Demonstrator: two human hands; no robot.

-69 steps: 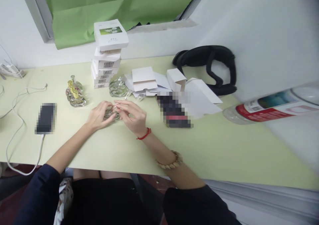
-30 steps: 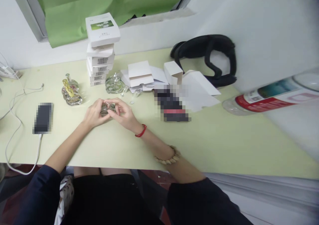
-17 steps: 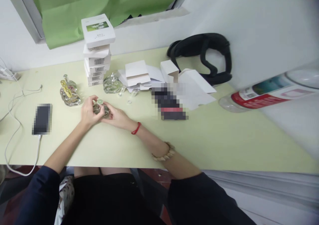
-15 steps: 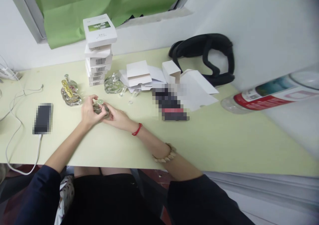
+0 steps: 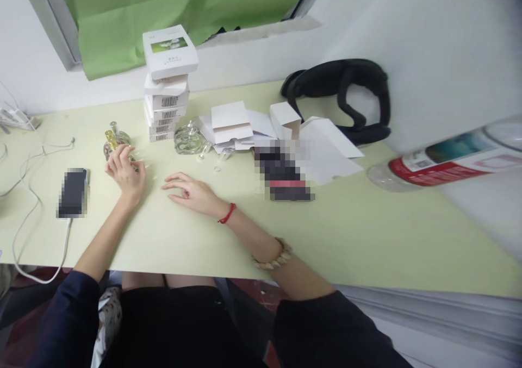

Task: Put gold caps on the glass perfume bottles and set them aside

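Note:
My left hand (image 5: 125,173) has its fingers curled around a small glass perfume bottle (image 5: 133,158), mostly hidden behind the hand, at the group of bottles on the left. Just beyond its fingers show a gold-topped perfume bottle (image 5: 110,137) and another glass bottle with a silvery top (image 5: 113,125). My right hand (image 5: 191,193) rests over the table with nothing in it, its fingers stretched apart toward the left. Farther back, a clear perfume bottle (image 5: 189,139) stands beside the stacked boxes, and small clear caps (image 5: 225,155) lie to its right.
White boxes (image 5: 167,101) are stacked by the wall. Opened white cartons (image 5: 231,122) and a blurred dark object (image 5: 285,175) lie right of centre. A black strap-like frame (image 5: 346,96) sits behind; a large labelled bottle (image 5: 444,156) is at right. A phone (image 5: 73,193) with cable lies left.
Both hands were together around the perfume bottle. My left hand has carried it left to the other bottles; my right hand has let go and opened.

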